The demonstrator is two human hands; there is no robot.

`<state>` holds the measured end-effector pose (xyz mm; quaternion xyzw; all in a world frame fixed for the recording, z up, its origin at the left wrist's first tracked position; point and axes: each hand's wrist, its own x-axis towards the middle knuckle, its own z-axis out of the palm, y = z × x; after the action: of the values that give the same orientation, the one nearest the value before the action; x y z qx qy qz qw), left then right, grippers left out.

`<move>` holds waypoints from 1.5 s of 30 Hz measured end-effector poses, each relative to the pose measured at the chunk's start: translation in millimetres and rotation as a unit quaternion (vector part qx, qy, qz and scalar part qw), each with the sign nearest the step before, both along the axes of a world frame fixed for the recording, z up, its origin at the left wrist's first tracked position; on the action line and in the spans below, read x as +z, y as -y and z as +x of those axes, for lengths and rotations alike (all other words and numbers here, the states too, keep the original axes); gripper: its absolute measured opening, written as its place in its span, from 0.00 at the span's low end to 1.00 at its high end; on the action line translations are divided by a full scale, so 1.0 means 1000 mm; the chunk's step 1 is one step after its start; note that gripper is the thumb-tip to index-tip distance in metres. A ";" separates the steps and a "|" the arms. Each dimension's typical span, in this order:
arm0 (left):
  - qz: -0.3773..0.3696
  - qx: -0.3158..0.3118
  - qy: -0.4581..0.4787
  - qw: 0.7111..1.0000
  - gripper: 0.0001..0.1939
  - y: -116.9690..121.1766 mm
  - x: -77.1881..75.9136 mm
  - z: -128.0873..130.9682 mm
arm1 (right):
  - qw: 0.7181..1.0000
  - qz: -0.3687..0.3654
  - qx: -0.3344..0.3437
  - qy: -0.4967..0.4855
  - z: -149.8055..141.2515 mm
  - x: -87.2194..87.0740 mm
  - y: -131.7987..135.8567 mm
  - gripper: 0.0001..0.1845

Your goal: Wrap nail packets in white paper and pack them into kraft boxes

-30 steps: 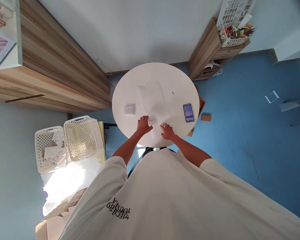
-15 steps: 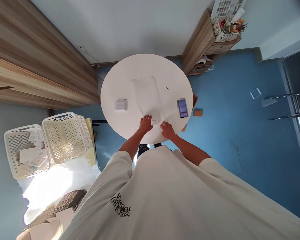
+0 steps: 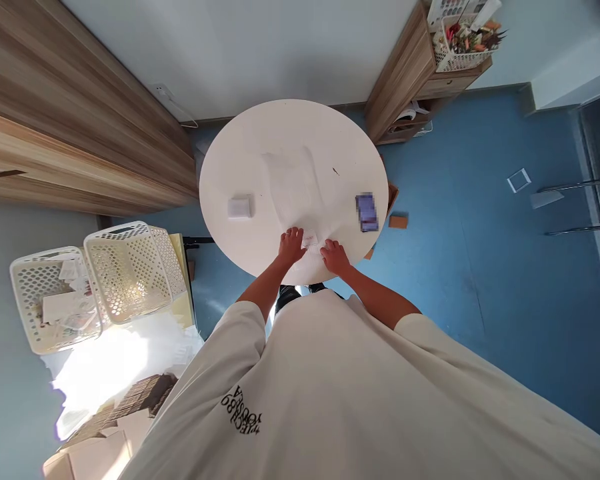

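A thin, translucent white sheet [image 3: 295,183], like plastic or foam wrapping, lies lengthwise on the round white table [image 3: 240,147]. At its near end is a small, pale flat item [image 3: 309,238] with faint reddish print. My left hand [image 3: 292,245] holds the sheet's left edge beside this item, fingers bent together. On the opposite side, my right hand [image 3: 335,257] has its fingers curled on the right edge. The fingertips are partly lost against the white. To the left lies a small white stack [image 3: 239,208], and a blurred purple phone-like object [image 3: 367,212] rests to the right.
Two white perforated baskets [image 3: 130,273] stand at the left, one with packets inside. Cardboard [image 3: 100,447] lies below them. A wooden cabinet [image 3: 405,73] stands behind the table at right, bearing a basket of colourful items [image 3: 465,47]. An orange-brown block [image 3: 399,221] is on the blue floor.
The view has shifted slightly. Both hands stay at the sheet's near end with almost no movement, and the small printed item between them looks slightly tilted.
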<state>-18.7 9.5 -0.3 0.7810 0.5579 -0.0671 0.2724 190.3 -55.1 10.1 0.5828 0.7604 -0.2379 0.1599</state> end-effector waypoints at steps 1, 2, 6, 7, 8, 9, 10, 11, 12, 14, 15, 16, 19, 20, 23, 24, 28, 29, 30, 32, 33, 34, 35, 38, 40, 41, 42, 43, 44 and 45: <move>0.001 -0.001 0.001 1.000 0.38 0.000 0.000 0.000 | 1.000 0.001 -0.004 0.000 -0.001 0.000 0.000 0.19; 0.002 -0.003 0.001 1.000 0.38 0.000 0.000 0.000 | 1.000 0.001 -0.009 -0.001 -0.002 -0.001 0.000 0.19; -0.005 -0.004 0.006 1.000 0.38 0.000 0.001 -0.001 | 1.000 0.000 -0.008 -0.010 -0.006 -0.001 0.002 0.18; -0.010 -0.003 0.008 1.000 0.39 -0.001 0.002 -0.002 | 1.000 -0.001 -0.005 -0.016 -0.007 0.000 0.002 0.18; -0.016 -0.003 0.010 1.000 0.40 -0.002 0.004 -0.003 | 1.000 -0.002 -0.002 -0.022 -0.007 0.001 0.001 0.18; -0.023 -0.003 0.012 1.000 0.40 -0.003 0.005 -0.004 | 1.000 -0.003 0.000 -0.028 -0.007 0.002 -0.001 0.17; -0.032 -0.002 0.017 0.999 0.40 -0.005 0.008 -0.006 | 0.999 -0.003 0.001 -0.033 -0.007 0.003 -0.004 0.17; -0.041 0.000 0.024 0.999 0.40 -0.006 0.010 -0.007 | 0.999 -0.002 0.000 -0.038 -0.007 0.005 -0.008 0.17; -0.048 0.005 0.032 0.998 0.38 -0.008 0.012 -0.010 | 0.999 -0.001 0.000 -0.042 -0.007 0.007 -0.013 0.17; -0.056 0.024 0.047 0.997 0.34 -0.012 0.017 -0.014 | 0.999 -0.005 -0.002 -0.047 -0.007 0.011 -0.025 0.16; -0.056 0.038 0.052 0.996 0.31 -0.014 0.019 -0.016 | 0.999 -0.010 -0.006 -0.048 -0.008 0.012 -0.033 0.16; -0.053 0.054 0.055 0.996 0.28 -0.015 0.021 -0.018 | 0.999 -0.020 -0.012 -0.049 -0.009 0.013 -0.041 0.16; -0.032 0.086 0.060 0.994 0.24 -0.016 0.030 -0.021 | 0.996 -0.039 -0.034 -0.066 -0.011 0.013 -0.064 0.17; -0.018 0.086 0.061 0.994 0.23 -0.015 0.034 -0.021 | 0.996 -0.043 -0.040 -0.072 -0.012 0.012 -0.070 0.17; 0.029 0.046 0.061 0.997 0.23 -0.008 0.044 -0.017 | 0.992 -0.056 -0.066 -0.087 -0.014 0.006 -0.083 0.18; 0.038 0.021 0.060 0.997 0.23 -0.005 0.046 -0.015 | 0.991 -0.057 -0.078 -0.092 -0.014 0.004 -0.085 0.18; 0.033 -0.060 0.039 0.997 0.28 0.003 0.045 -0.003 | 0.980 -0.053 -0.141 -0.134 -0.014 -0.002 -0.089 0.16; 0.026 -0.053 0.028 0.998 0.28 0.002 0.043 -0.001 | 0.974 -0.054 -0.162 -0.150 -0.013 -0.002 -0.089 0.16; 0.015 -0.034 0.017 0.999 0.26 0.001 0.040 0.001 | 0.967 -0.058 -0.186 -0.166 -0.012 -0.003 -0.090 0.15; -0.011 0.015 0.000 1.000 0.18 -0.005 0.034 0.003 | 0.952 -0.071 -0.229 -0.191 -0.010 -0.004 -0.091 0.15; -0.025 0.034 -0.004 0.999 0.13 -0.009 0.030 0.003 | 0.946 -0.076 -0.244 -0.199 -0.009 -0.004 -0.092 0.16; -0.037 0.047 -0.006 0.998 0.10 -0.013 0.026 0.002 | 0.943 -0.078 -0.250 -0.203 -0.008 -0.004 -0.092 0.16; -0.047 0.053 -0.006 0.997 0.09 -0.016 0.023 0.001 | 0.945 -0.072 -0.248 -0.203 -0.006 -0.003 -0.092 0.17; -0.060 0.060 -0.010 0.996 0.09 -0.024 0.013 0.000 | 0.965 0.007 -0.198 -0.170 -0.004 0.004 -0.086 0.19; -0.053 0.057 -0.017 0.997 0.09 -0.027 0.008 0.000 | 0.980 0.072 -0.129 -0.137 -0.004 0.010 -0.078 0.20; -0.047 0.056 -0.020 0.997 0.09 -0.029 0.006 0.001 | 0.985 0.083 -0.081 -0.127 -0.005 0.013 -0.074 0.20; -0.042 0.053 -0.024 0.997 0.10 -0.030 0.004 0.001 | 0.989 0.076 -0.029 -0.123 -0.006 0.015 -0.069 0.20; -0.038 0.051 -0.026 0.998 0.10 -0.031 0.003 0.002 | 0.991 0.060 0.020 -0.122 -0.007 0.016 -0.065 0.20; -0.035 0.048 -0.027 0.998 0.09 -0.033 0.003 0.002 | 0.990 0.044 0.056 -0.119 -0.008 0.017 -0.061 0.21; -0.033 0.045 -0.028 0.998 0.09 -0.034 0.002 0.002 | 0.989 0.033 0.080 -0.116 -0.009 0.017 -0.059 0.22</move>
<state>-16.7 43.4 2.0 0.7436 0.5972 -0.0953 0.2852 181.8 3.5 26.7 0.4932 0.8255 -0.2652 0.0701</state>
